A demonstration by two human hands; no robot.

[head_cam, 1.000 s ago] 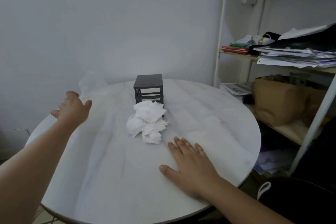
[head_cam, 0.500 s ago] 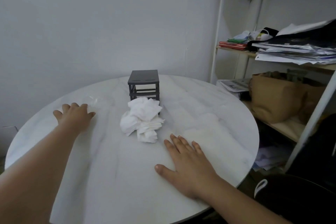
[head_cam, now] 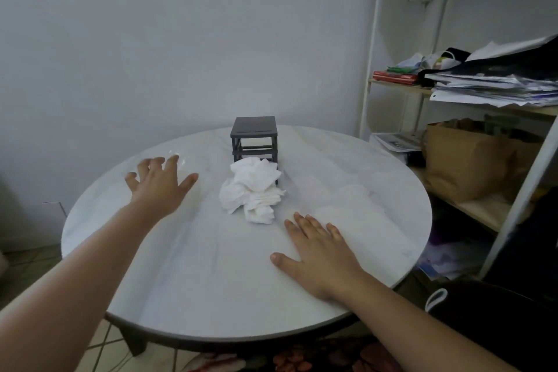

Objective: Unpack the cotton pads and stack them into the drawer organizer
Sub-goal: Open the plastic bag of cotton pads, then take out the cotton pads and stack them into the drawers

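A loose heap of white cotton pads [head_cam: 253, 190] lies mid-table, touching the front of a small dark grey drawer organizer [head_cam: 254, 137] that stands behind it. My left hand [head_cam: 160, 183] hovers left of the heap with fingers spread and nothing in it. Just beyond its fingertips lies a clear plastic wrapper [head_cam: 178, 160], flat on the table. My right hand [head_cam: 320, 251] rests palm down on the table, in front and to the right of the heap, fingers apart and empty.
The round white marble table [head_cam: 362, 190] ends close to my body. On the right stands a white-framed shelf [head_cam: 371, 48] with stacked papers [head_cam: 495, 87] and a brown paper bag [head_cam: 465, 157]. A grey wall is behind.
My left hand set the clear wrapper down at the table's left, then lifted off it and drew slightly toward the heap. My right hand stayed flat on the table.
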